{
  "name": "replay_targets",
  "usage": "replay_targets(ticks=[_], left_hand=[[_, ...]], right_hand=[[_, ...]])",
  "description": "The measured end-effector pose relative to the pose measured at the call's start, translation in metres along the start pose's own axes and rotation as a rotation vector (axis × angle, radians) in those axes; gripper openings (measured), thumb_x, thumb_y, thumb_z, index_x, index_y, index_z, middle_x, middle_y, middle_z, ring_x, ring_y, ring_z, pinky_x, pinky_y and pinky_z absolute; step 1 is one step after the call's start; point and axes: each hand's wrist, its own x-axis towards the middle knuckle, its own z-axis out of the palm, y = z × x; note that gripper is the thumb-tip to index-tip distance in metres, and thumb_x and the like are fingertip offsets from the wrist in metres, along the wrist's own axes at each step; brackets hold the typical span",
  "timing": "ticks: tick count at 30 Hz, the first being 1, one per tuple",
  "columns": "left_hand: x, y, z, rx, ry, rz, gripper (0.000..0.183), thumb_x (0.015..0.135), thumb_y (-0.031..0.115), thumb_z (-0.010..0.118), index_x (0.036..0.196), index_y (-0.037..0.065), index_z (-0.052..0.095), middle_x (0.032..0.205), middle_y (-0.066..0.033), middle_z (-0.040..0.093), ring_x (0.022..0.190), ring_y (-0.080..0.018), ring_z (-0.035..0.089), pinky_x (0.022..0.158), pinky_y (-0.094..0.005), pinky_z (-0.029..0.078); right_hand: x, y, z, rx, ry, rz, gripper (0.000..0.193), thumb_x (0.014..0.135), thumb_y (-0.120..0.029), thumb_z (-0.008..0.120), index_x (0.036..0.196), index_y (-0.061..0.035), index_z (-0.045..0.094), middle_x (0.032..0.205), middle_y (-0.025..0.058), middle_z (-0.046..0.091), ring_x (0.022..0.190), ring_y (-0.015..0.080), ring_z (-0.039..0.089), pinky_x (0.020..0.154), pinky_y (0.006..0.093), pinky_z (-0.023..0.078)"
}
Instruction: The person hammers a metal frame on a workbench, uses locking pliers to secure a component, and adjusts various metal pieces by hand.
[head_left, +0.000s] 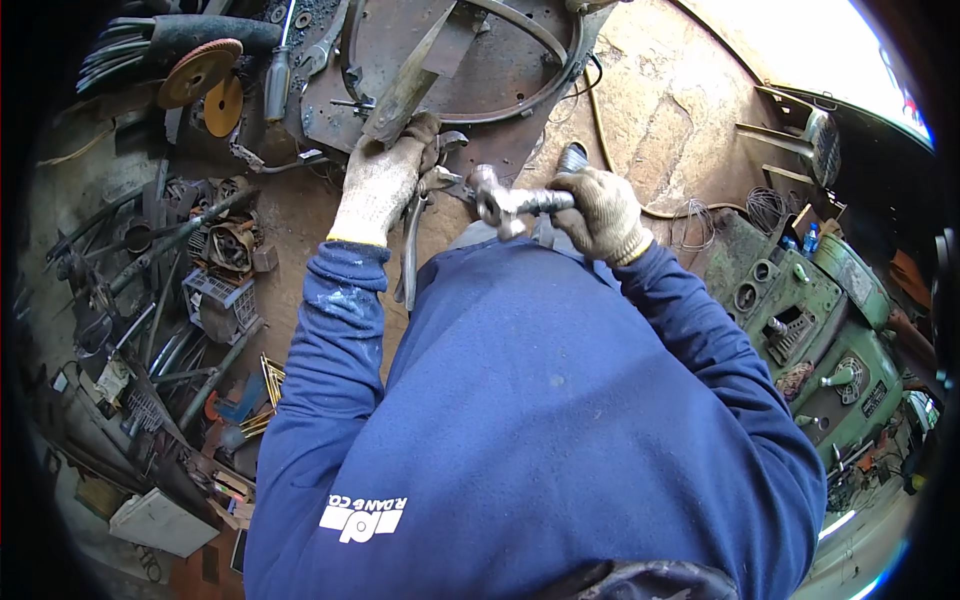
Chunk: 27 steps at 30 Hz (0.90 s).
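My left hand, in a pale knitted glove, is closed around the near end of a long, tapering grey-brown strip. Whether the strip is wood or metal I cannot tell. It slants up and away over a rusty steel tabletop that carries a curved flat-bar frame. My right hand, gloved too, grips a hammer by its handle, with the head pointing left in front of my body. Locking pliers hang at the table's near edge beside my left wrist.
A screwdriver, an adjustable wrench and round abrasive discs lie at the table's left. Scrap metal and bars crowd the left floor. A green machine stands at right, near wire coils and a cable.
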Motion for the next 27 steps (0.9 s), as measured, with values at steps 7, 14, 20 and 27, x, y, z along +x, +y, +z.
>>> replay_targets(ticks=[7,14,20,27], left_hand=[[0.002,-0.001,0.0,-0.035,-0.017,0.0,0.024,0.098,0.029,0.067,0.1,0.005,0.069,0.068,0.0019,0.055,0.049,-0.0078,0.05,0.04,-0.0256,0.042],[-0.004,0.005,0.005,-0.057,-0.008,-0.036,0.029,0.098,0.032,0.068,0.081,0.009,0.064,0.063,0.0031,0.052,0.049,-0.0074,0.048,0.042,-0.0254,0.039],[0.0,0.003,0.002,0.031,-0.01,-0.028,0.033,0.097,0.036,0.069,0.079,0.009,0.064,0.063,0.0039,0.051,0.047,-0.0074,0.047,0.041,-0.0259,0.04],[0.0,0.008,0.007,-0.009,0.0,-0.03,0.033,0.096,0.034,0.07,0.076,0.009,0.063,0.063,0.0051,0.051,0.049,-0.0057,0.045,0.044,-0.0232,0.037]], right_hand=[[0.007,0.003,0.011,-0.028,-0.011,0.225,0.031,0.089,-0.034,0.071,0.103,-0.0066,0.067,0.087,0.0168,0.067,0.081,0.0377,0.068,0.072,0.0438,0.054],[0.001,0.002,0.007,0.079,0.076,0.053,0.027,0.088,-0.026,0.071,0.103,-0.0041,0.066,0.086,0.0177,0.068,0.081,0.0378,0.068,0.073,0.0442,0.054],[0.003,0.0,0.009,0.048,0.098,0.171,0.026,0.089,-0.027,0.07,0.101,-0.0043,0.066,0.087,0.0175,0.068,0.08,0.038,0.068,0.072,0.0437,0.054],[0.014,-0.009,0.008,0.018,0.006,0.377,0.027,0.095,-0.032,0.065,0.101,-0.0055,0.067,0.084,0.0185,0.067,0.081,0.039,0.068,0.072,0.0445,0.053]])
